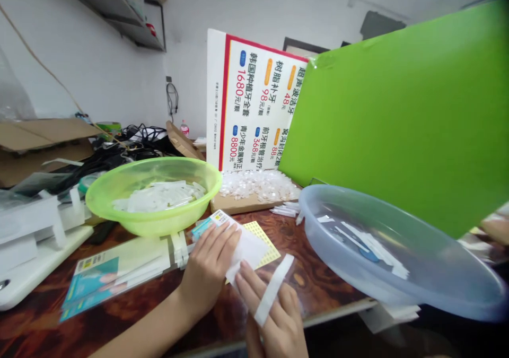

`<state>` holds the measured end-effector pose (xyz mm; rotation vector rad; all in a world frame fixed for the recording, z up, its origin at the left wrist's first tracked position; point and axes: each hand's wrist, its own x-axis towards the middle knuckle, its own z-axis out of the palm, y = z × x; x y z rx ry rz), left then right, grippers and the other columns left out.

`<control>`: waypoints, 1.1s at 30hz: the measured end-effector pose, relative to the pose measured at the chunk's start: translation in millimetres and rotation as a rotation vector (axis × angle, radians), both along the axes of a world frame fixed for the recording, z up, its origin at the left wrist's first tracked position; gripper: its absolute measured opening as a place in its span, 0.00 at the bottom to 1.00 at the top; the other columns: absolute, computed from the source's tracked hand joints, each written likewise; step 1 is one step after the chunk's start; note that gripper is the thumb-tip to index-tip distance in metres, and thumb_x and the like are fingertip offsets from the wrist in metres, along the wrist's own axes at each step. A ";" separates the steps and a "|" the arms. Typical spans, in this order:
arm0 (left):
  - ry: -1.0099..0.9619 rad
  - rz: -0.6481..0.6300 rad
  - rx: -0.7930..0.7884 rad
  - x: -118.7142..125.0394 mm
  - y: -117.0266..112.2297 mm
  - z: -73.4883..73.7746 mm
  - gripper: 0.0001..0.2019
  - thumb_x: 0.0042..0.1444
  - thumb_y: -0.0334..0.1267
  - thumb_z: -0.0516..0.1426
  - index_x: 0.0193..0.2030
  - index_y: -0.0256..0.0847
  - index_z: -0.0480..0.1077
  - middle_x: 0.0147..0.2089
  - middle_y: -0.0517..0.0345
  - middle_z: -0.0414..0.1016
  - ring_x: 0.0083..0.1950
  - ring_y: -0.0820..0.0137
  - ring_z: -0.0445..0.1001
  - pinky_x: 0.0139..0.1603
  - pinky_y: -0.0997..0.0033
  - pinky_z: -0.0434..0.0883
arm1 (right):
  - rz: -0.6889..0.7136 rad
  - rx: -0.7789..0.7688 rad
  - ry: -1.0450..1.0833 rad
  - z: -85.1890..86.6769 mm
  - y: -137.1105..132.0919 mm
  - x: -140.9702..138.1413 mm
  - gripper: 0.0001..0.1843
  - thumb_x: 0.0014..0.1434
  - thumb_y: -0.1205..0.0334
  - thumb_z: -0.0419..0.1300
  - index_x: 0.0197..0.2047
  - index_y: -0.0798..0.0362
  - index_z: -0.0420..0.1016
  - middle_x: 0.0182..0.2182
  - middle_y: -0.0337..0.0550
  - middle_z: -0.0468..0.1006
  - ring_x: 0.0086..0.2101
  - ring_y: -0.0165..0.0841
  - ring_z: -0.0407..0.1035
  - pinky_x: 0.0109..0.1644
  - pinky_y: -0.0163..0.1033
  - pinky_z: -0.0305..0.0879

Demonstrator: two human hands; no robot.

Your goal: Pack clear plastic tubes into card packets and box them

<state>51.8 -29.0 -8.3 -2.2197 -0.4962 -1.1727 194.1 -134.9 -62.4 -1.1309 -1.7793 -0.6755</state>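
My left hand (210,260) lies over a printed card (250,246) with a white lower part, its fingers pressed together on the card's left side and its thumb hidden. At the card's lower edge are the fingertips of my right hand (278,315), which is closed. A flat white strip (274,289) runs slantwise across the right fingers; its exact grip is partly hidden. Under and behind the card shows a yellow sheet of small round stickers (262,241). More printed cards (103,276) lie in a fanned stack left of my left hand.
A yellow-green basin (153,225) holds translucent white pieces. To the right, a bluish clear basin (358,273) contains white strips, overhanging the table edge. Small clear pieces (258,185) are heaped on cardboard before a printed board (254,108) and a tall green panel (389,119).
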 end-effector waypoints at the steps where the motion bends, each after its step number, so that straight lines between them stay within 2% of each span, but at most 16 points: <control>1: -0.008 -0.022 0.036 1.8 -2.3 1.5 0.17 0.65 0.24 0.45 0.54 0.31 0.71 0.49 0.43 0.81 0.54 0.60 0.77 0.58 0.57 0.70 | 0.007 -0.026 -0.008 0.4 -0.2 -1.3 0.33 0.52 0.76 0.52 0.62 0.57 0.69 0.57 0.47 0.75 0.51 0.42 0.73 0.49 0.45 0.69; 4: -0.036 -0.093 0.100 7.5 -13.7 5.5 0.15 0.65 0.23 0.47 0.51 0.30 0.72 0.48 0.43 0.81 0.54 0.60 0.76 0.63 0.56 0.64 | 0.036 -0.042 0.067 6.5 -3.2 -6.5 0.34 0.51 0.77 0.50 0.62 0.60 0.68 0.57 0.53 0.74 0.50 0.41 0.73 0.51 0.45 0.70; 7: -0.056 -0.180 0.070 13.5 -27.4 5.9 0.16 0.66 0.24 0.46 0.51 0.30 0.73 0.48 0.44 0.81 0.56 0.60 0.75 0.67 0.54 0.57 | 0.119 -0.016 0.165 20.0 -10.2 -9.2 0.29 0.53 0.74 0.50 0.59 0.59 0.69 0.52 0.54 0.78 0.42 0.40 0.75 0.45 0.42 0.73; 11: -0.039 -0.288 0.051 20.5 -48.3 5.2 0.18 0.68 0.25 0.42 0.49 0.30 0.73 0.45 0.46 0.82 0.52 0.65 0.77 0.62 0.61 0.63 | 0.189 -0.067 0.146 31.6 -23.5 -1.7 0.19 0.59 0.67 0.50 0.51 0.49 0.74 0.39 0.46 0.80 0.31 0.37 0.73 0.37 0.40 0.73; 15: -0.059 -0.295 0.077 22.7 -73.2 6.6 0.18 0.68 0.25 0.42 0.48 0.30 0.73 0.43 0.47 0.83 0.50 0.66 0.78 0.59 0.65 0.66 | 0.167 -0.049 0.083 22.2 -38.5 10.2 0.12 0.63 0.63 0.51 0.42 0.45 0.76 0.33 0.42 0.79 0.26 0.35 0.70 0.31 0.39 0.71; 19: -0.076 -0.275 0.049 20.7 -94.1 2.8 0.18 0.65 0.23 0.42 0.47 0.29 0.73 0.42 0.47 0.82 0.49 0.68 0.79 0.58 0.68 0.68 | 0.116 0.020 0.045 12.4 -53.5 11.7 0.17 0.69 0.65 0.44 0.41 0.46 0.74 0.30 0.41 0.78 0.25 0.33 0.69 0.31 0.36 0.70; 22: -0.084 -0.259 0.063 16.9 -104.4 -2.5 0.18 0.64 0.21 0.42 0.47 0.30 0.72 0.42 0.46 0.82 0.49 0.68 0.79 0.57 0.69 0.69 | 0.073 0.099 0.003 15.4 -63.4 5.3 0.21 0.71 0.69 0.39 0.40 0.49 0.73 0.30 0.41 0.78 0.25 0.32 0.69 0.29 0.33 0.69; 26: -0.098 -0.220 0.058 9.7 -117.0 -4.9 0.17 0.63 0.21 0.43 0.47 0.31 0.72 0.44 0.48 0.81 0.50 0.68 0.78 0.57 0.68 0.70 | 0.064 0.201 -0.034 20.6 -70.9 -7.3 0.21 0.70 0.70 0.40 0.37 0.52 0.72 0.28 0.43 0.78 0.25 0.32 0.68 0.27 0.34 0.68; 30: -0.124 -0.182 0.066 4.5 -127.1 -2.6 0.15 0.65 0.24 0.44 0.47 0.31 0.71 0.43 0.47 0.81 0.48 0.67 0.79 0.54 0.67 0.73 | 0.092 0.237 0.070 11.6 -67.3 -21.5 0.22 0.70 0.70 0.39 0.38 0.52 0.74 0.32 0.45 0.79 0.27 0.33 0.71 0.30 0.34 0.71; 33: -0.112 -0.199 0.052 0.9 -128.4 -4.3 0.14 0.66 0.26 0.45 0.48 0.30 0.71 0.43 0.46 0.82 0.47 0.65 0.80 0.51 0.68 0.76 | 0.056 0.316 0.110 5.7 -67.0 -24.6 0.22 0.70 0.69 0.39 0.37 0.53 0.73 0.31 0.46 0.79 0.27 0.34 0.73 0.29 0.35 0.72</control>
